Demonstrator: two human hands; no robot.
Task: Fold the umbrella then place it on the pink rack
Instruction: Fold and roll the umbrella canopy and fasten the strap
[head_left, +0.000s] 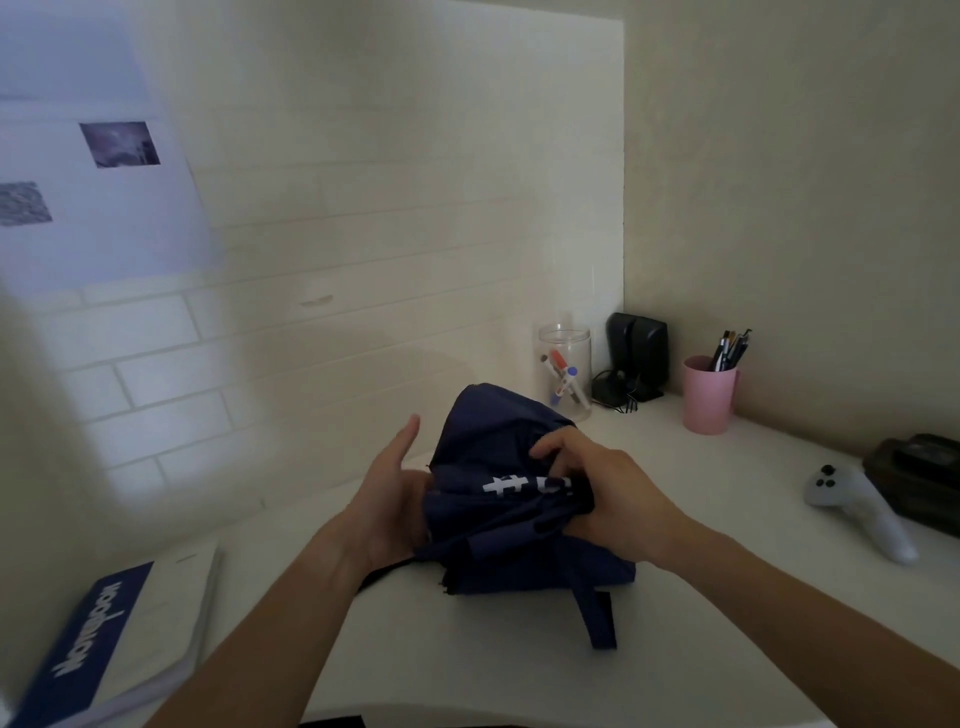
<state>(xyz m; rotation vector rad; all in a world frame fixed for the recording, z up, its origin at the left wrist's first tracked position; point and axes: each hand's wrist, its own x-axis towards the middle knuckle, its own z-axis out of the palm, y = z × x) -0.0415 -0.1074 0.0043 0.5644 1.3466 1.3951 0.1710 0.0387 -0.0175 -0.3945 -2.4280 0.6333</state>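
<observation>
A navy blue umbrella (488, 447) with white lettering is collapsed and bunched above the white desk (467, 649). My left hand (387, 499) cups its left side, palm against the fabric, fingers stretched upward. My right hand (608, 493) grips the gathered fabric from the right, fingers pinching the folds near the lettering. The closing strap (600, 618) hangs loose below onto the desk. No pink rack is in view.
A clear jar with markers (566, 371), a black speaker (636, 358) and a pink cup of pens (709, 395) stand at the back right. A white game controller (857, 504) and a dark box (919, 478) lie at the right. A blue-and-white book (119, 639) lies at the front left.
</observation>
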